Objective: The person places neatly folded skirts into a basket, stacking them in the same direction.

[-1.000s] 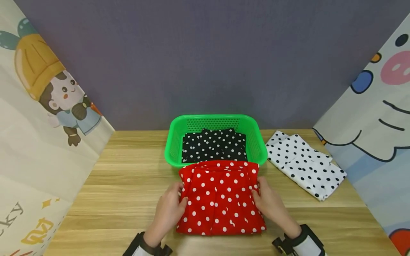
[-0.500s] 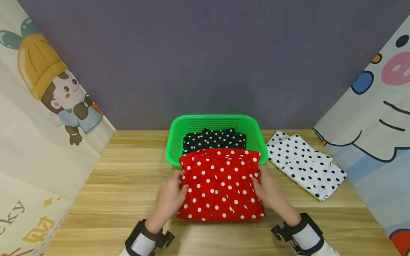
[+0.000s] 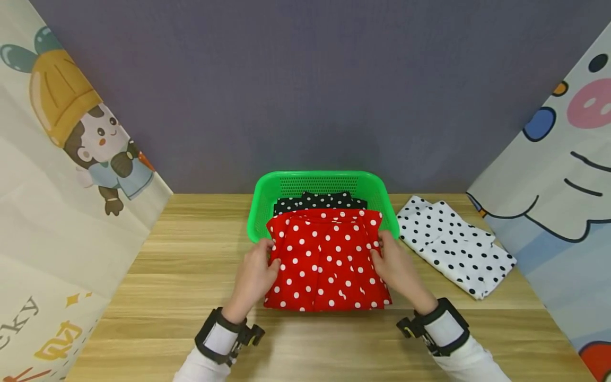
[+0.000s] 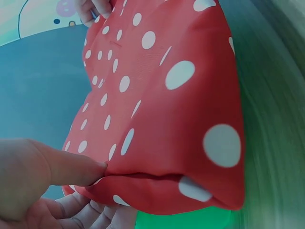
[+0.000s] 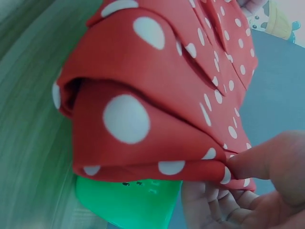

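A folded red cloth with white dots (image 3: 329, 260) is held up between both hands, its far edge overlapping the front of a green plastic basket (image 3: 258, 215). My left hand (image 3: 255, 273) pinches its left side, thumb on top and fingers underneath. On the opposite side my right hand (image 3: 398, 268) grips it the same way; the right wrist view shows the thumb (image 5: 267, 160) pressing the folded layers. Inside the basket lies a folded black cloth with white dots (image 3: 329, 200), its near part hidden by the red one.
To the right of the basket, a folded white cloth with black dots (image 3: 453, 244) lies on the wooden table (image 3: 191, 254). Behind the table stands a grey wall panel (image 3: 305, 95). Cartoon-printed sheets flank the left and right sides.
Both hands have carried the red cloth forward, from just in front of the basket to over its near rim. More of the black cloth is now covered. The white cloth has stayed put.
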`<control>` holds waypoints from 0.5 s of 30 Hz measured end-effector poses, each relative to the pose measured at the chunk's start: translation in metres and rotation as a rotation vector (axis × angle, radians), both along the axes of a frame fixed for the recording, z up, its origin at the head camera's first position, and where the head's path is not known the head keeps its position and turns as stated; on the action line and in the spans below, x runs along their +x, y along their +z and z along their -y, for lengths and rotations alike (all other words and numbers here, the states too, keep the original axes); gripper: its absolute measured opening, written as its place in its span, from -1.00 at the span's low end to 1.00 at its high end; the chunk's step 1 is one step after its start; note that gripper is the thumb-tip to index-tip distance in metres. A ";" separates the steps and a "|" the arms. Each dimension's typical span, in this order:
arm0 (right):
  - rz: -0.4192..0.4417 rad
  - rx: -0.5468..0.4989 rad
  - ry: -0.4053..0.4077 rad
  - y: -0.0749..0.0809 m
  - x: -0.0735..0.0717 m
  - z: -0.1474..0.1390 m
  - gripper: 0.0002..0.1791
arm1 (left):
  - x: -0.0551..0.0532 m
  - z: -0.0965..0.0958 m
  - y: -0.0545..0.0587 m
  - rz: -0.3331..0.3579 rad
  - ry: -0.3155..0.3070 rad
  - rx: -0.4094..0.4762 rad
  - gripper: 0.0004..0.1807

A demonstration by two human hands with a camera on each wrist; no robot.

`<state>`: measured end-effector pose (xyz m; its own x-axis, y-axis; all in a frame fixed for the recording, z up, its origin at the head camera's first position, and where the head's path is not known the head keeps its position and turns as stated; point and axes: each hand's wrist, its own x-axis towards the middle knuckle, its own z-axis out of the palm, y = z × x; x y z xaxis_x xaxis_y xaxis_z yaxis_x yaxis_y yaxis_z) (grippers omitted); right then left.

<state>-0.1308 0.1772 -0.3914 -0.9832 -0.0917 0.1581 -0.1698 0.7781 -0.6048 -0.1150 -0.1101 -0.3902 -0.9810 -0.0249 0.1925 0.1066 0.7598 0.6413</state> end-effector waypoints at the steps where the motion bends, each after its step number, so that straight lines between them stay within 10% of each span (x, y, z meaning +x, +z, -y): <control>1: -0.004 0.002 -0.001 0.000 -0.002 0.000 -0.57 | -0.002 0.000 0.000 0.006 0.001 0.007 -0.67; 15: -0.062 0.023 0.000 0.012 -0.029 -0.001 -0.56 | -0.031 -0.001 0.009 -0.020 -0.012 0.027 -0.66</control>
